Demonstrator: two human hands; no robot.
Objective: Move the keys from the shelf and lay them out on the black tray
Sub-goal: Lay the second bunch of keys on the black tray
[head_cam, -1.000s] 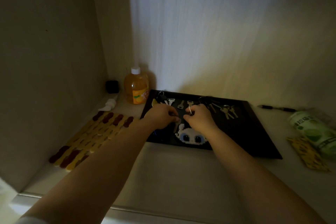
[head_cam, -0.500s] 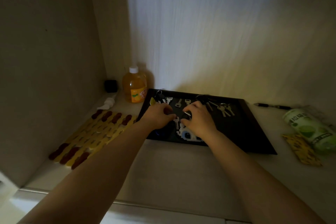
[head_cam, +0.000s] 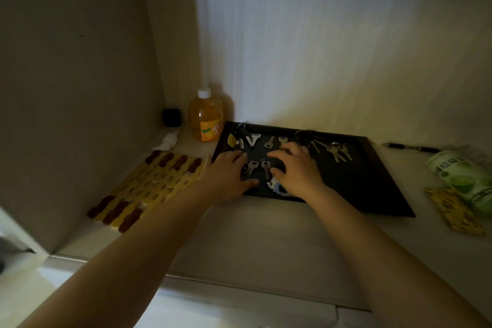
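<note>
The black tray (head_cam: 372,181) lies on the shelf against the back wall. Along its far edge are a yellow-tagged key set (head_cam: 250,140), two single silver keys (head_cam: 269,142) and a larger bunch on a dark ring (head_cam: 338,150). My left hand (head_cam: 229,176) and my right hand (head_cam: 295,168) rest flat on the tray's front left part, fingers spread. Between them lies a small set of silver keys (head_cam: 257,166), the left fingertips touching its ring. A white and blue pixel-art keychain (head_cam: 277,186) peeks out beside my right wrist.
An orange juice bottle (head_cam: 205,120), a black cube (head_cam: 172,117) and a white pump head (head_cam: 167,140) stand in the back left corner. A yellow and maroon mat (head_cam: 154,181) lies left of the tray. A pen (head_cam: 410,147), green can (head_cam: 463,176) and yellow packet (head_cam: 452,213) lie right.
Both hands were pinching the small key set above the tray. They have since lowered and spread their fingers, and the keys now lie fanned out on the tray between them.
</note>
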